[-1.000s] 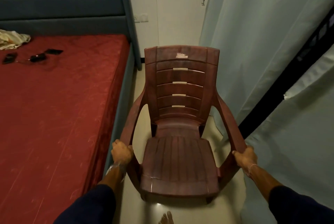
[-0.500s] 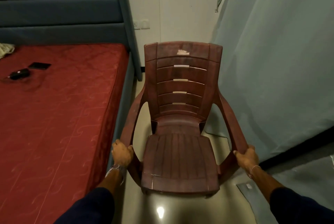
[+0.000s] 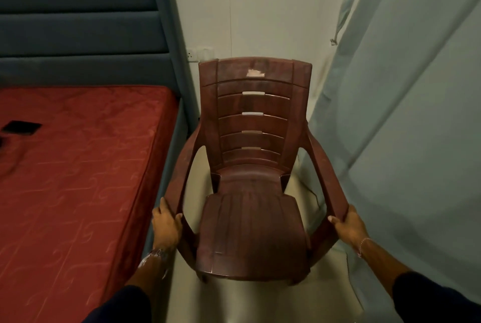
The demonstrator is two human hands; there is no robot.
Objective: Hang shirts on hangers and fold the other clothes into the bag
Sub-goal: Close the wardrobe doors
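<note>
While bed-hemmed, both hands (image 3: 166,226) grip chair (image 3: 251,234).

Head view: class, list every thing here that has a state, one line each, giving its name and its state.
Chair: upright, seat bare, gripped by both armrests.
Left hand: grips the left armrest.
Right hand: grips the right armrest.
Bed: red mattress uncovered, a flat dark object lying on it.
Curtain: hanging beside the chair.

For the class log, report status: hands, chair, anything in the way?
Left hand, right hand each gripping a chair armrest. Bed close left, curtain close right. No clothes in view.
</note>
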